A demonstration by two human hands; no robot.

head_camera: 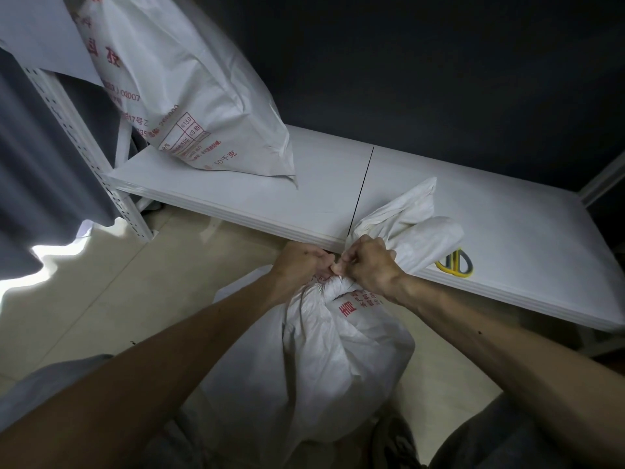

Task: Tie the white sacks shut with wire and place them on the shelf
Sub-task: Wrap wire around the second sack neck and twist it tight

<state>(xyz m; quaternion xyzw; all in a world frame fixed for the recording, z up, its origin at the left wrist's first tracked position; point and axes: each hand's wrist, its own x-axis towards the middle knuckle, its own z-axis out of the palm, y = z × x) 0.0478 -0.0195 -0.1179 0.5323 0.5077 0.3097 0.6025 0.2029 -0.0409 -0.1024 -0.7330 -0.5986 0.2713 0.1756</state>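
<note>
Lower-centre white sack (338,350) is showing red lettering; upper-left sack (189,96) is flashing red print and a grid table; yellow-grey handles (457,264) are glinting at right.

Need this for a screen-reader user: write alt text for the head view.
The left hand and right hand pinch the gathered neck of a full white sack standing on the floor. Behind it, a low white shelf holds a second sack leaning at its left end and yellow-and-grey tool handles on the right.

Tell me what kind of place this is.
Probably a storeroom: a white shelf with a slotted upright, a printed sack standing on it, and a second sack on the floor.
</note>
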